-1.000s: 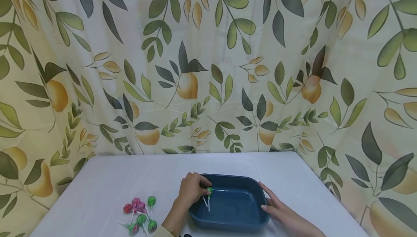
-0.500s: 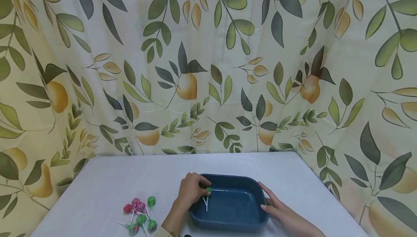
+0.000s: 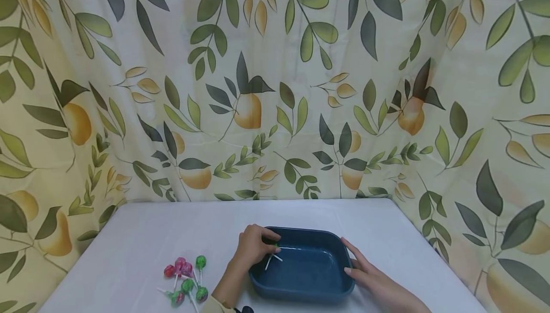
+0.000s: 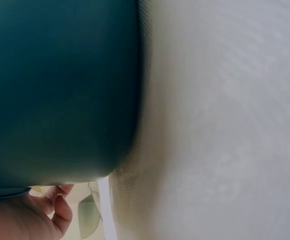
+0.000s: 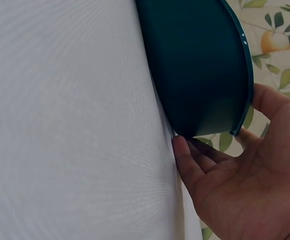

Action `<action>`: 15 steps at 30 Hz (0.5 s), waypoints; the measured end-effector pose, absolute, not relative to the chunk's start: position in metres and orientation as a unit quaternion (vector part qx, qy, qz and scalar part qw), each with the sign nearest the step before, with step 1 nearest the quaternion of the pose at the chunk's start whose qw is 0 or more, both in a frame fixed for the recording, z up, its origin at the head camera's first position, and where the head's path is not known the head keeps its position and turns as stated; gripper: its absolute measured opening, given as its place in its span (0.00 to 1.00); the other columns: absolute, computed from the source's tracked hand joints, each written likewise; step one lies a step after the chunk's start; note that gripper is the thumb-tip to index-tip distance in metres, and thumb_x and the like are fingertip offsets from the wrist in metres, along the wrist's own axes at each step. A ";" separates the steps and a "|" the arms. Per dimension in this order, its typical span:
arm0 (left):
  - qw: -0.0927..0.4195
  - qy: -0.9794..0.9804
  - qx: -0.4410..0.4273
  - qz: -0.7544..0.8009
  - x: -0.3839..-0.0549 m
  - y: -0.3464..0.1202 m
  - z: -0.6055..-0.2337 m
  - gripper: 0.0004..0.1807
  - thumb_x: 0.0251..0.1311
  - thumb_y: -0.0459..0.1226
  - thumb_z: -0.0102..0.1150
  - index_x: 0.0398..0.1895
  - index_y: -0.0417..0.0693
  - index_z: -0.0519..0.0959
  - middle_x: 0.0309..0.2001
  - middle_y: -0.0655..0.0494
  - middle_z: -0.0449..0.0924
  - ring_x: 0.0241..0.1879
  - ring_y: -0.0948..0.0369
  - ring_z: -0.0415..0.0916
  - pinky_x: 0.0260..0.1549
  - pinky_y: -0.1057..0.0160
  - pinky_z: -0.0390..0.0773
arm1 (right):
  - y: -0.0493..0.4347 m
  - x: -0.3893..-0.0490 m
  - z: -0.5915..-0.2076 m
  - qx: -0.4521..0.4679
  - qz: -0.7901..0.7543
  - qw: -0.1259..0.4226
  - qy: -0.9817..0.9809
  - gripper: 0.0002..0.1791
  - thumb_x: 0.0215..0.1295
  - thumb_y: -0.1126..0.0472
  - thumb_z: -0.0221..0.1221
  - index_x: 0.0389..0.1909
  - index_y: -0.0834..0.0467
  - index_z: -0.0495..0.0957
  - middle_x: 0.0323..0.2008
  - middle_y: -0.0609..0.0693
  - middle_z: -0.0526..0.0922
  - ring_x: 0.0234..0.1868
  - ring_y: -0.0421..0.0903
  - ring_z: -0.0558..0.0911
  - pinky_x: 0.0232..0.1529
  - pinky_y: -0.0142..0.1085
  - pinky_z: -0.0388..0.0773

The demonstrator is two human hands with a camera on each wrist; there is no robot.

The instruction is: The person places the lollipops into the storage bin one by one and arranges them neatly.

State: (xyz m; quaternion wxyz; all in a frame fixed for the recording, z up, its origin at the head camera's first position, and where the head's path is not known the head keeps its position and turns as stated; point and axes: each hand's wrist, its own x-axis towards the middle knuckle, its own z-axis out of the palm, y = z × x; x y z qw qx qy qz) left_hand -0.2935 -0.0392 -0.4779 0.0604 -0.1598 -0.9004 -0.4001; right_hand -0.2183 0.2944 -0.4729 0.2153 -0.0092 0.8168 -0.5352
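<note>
In the head view, my left hand (image 3: 254,244) reaches over the left side of a dark blue rectangular dish (image 3: 301,275), pinching a lollipop by its green head, which is mostly hidden behind the fingers. Two white sticks (image 3: 276,257) show below the fingertips; whether both lollipops are held is unclear. My right hand (image 3: 365,272) grips the dish's right end. The right wrist view shows one digit of that hand (image 5: 255,165) at the rim and others low against the outer wall. In the left wrist view, the dish's outer wall (image 4: 60,90) hides part of the left hand (image 4: 35,215).
Left of the dish, several lollipops with red, pink and green wrappers (image 3: 186,270) lie in a loose cluster on the white tabletop (image 3: 129,241). A curtain printed with leaves and fruit (image 3: 275,88) hangs behind the table and along both sides.
The sticks under my left fingers have spread apart, one now pointing to the right, and the green head is more covered. My right hand and the dish stay in place.
</note>
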 end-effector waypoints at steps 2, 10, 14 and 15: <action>0.063 -0.895 -0.160 -0.411 -0.294 -0.040 -0.476 0.12 0.49 0.36 0.82 0.39 0.53 0.92 0.37 0.62 0.89 0.52 0.49 0.80 0.51 0.37 0.65 | 0.294 -0.219 -0.471 -0.011 -0.535 0.216 0.817 0.44 0.78 0.38 0.52 0.84 0.37 0.38 0.78 0.75 0.43 0.75 0.77 0.48 0.62 0.75 0.56; 0.074 -0.888 -0.130 -0.434 -0.293 -0.043 -0.471 0.12 0.50 0.36 0.82 0.39 0.55 0.93 0.39 0.61 0.89 0.52 0.50 0.81 0.50 0.35 0.61 | 0.294 -0.221 -0.472 -0.005 -0.541 0.215 0.813 0.44 0.77 0.38 0.53 0.84 0.37 0.39 0.78 0.75 0.44 0.75 0.77 0.48 0.63 0.75 0.54; 0.071 -0.886 -0.124 -0.441 -0.292 -0.045 -0.466 0.12 0.51 0.36 0.81 0.39 0.56 0.92 0.39 0.62 0.89 0.53 0.51 0.80 0.53 0.35 0.61 | 0.294 -0.221 -0.474 0.008 -0.542 0.213 0.813 0.44 0.77 0.39 0.54 0.84 0.38 0.40 0.78 0.75 0.45 0.75 0.77 0.49 0.63 0.75 0.54; 0.069 -0.886 -0.122 -0.441 -0.291 -0.046 -0.464 0.12 0.51 0.37 0.81 0.40 0.56 0.92 0.40 0.62 0.89 0.54 0.50 0.80 0.54 0.35 0.61 | 0.294 -0.221 -0.474 0.009 -0.542 0.211 0.814 0.44 0.77 0.39 0.54 0.84 0.39 0.40 0.77 0.76 0.45 0.75 0.77 0.49 0.63 0.75 0.54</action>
